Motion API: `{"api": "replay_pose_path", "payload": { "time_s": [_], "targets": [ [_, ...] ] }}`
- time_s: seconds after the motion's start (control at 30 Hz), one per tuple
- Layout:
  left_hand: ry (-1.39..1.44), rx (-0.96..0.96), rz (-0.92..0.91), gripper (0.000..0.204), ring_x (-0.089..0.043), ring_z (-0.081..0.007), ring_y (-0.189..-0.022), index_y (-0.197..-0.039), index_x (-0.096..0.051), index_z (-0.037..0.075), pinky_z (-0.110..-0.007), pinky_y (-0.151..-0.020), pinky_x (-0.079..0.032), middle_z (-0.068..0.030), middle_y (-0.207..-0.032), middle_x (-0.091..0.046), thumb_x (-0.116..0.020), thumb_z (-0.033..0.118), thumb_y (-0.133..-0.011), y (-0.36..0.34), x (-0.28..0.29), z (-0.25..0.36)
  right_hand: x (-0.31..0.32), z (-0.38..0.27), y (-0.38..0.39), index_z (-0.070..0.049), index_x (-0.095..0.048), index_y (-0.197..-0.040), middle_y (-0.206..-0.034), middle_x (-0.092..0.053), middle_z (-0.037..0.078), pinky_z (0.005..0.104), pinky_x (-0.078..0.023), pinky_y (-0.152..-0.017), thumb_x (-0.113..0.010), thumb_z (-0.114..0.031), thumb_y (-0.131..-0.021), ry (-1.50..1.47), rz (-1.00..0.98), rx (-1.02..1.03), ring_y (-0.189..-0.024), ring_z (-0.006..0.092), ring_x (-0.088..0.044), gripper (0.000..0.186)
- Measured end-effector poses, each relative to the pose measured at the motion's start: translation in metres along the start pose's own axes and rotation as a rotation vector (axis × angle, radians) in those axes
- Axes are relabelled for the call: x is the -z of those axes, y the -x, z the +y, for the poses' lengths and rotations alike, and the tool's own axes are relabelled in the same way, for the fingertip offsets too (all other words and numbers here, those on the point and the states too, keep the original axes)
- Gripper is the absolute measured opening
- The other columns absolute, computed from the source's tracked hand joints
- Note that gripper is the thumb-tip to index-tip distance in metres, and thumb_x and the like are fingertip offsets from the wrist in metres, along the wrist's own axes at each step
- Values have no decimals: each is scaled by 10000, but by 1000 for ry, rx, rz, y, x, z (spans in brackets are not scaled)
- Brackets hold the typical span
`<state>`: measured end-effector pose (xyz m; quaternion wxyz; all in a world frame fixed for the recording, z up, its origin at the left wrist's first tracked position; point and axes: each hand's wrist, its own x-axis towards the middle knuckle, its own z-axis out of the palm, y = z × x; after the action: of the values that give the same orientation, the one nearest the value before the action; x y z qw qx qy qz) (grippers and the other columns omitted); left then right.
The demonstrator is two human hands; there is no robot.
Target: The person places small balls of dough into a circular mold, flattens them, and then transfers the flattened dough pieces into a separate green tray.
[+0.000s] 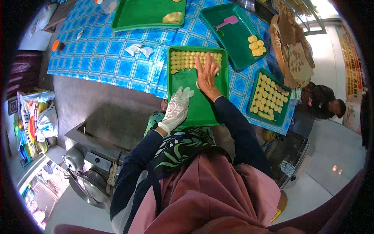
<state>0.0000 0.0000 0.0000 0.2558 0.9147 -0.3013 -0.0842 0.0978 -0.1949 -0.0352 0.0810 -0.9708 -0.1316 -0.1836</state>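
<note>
My right hand (207,76), bare, reaches into the middle green tray (198,113), its fingers apart and touching rows of small yellow dough pieces (183,58) at the far end. A small pale piece shows by its thumb, partly hidden. My left hand (177,107), in a translucent glove, rests open at the tray's left side, fingers extended. The near part of the tray is bare green.
A blue checked table (101,58) holds another green tray (144,15) with dough lumps, a darker tray (233,46) with dough and a pink tool, and a tray of rounds (269,97). A person (323,101) is at right; pots (78,160) stand lower left.
</note>
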Motion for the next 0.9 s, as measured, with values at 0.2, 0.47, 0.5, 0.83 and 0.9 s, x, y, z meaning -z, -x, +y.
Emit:
{"api": "replay_pose_path", "payload": {
  "time_s": [0.2,0.47,0.5,0.83,0.9],
  "targets": [
    [-161,-137,65,612,-477,-494,-1343,-1491,-473,84,-522,-1089,-436,-232,-1485,-501,-583,11,-893,31,17,1,0,-35,16,-183,-438,-1550,-1578,-334,256,619,-293,-1025,-570,28,-863,-63,31,-2,-1427,439,-342,731],
    [-312,-47,52,616,-375,-517,-1426,-1483,-465,29,-589,-1090,-393,-184,-1594,-387,-666,277,-956,-34,16,23,60,11,64,-161,-611,-1368,-1514,-423,241,652,-293,-1047,-653,16,-800,-63,-37,-24,-1392,467,-366,597],
    [-308,-51,52,616,-375,-517,-1426,-1483,-465,29,-589,-1090,-393,-184,-1594,-387,-666,277,-956,-43,6,21,61,8,72,-161,-611,-1368,-1514,-423,241,652,-293,-1047,-653,16,-800,-59,-39,-26,-1392,467,-366,597],
    [-283,-97,32,842,-216,-499,-1516,-1598,-315,50,-693,-1148,-257,-114,-1667,-301,-670,449,-947,-52,8,30,76,2,85,-124,-528,-1465,-1556,-302,364,672,-321,-1037,-639,39,-808,15,-239,-43,-1428,548,-299,686],
    [-255,-119,-19,849,-256,-495,-1504,-1605,-307,69,-684,-1142,-290,-114,-1649,-329,-685,435,-939,-48,9,32,79,2,92,-136,-482,-1506,-1584,-217,370,664,-297,-1039,-614,96,-802,-23,-378,-40,-1413,568,-278,753]
  ]
}}
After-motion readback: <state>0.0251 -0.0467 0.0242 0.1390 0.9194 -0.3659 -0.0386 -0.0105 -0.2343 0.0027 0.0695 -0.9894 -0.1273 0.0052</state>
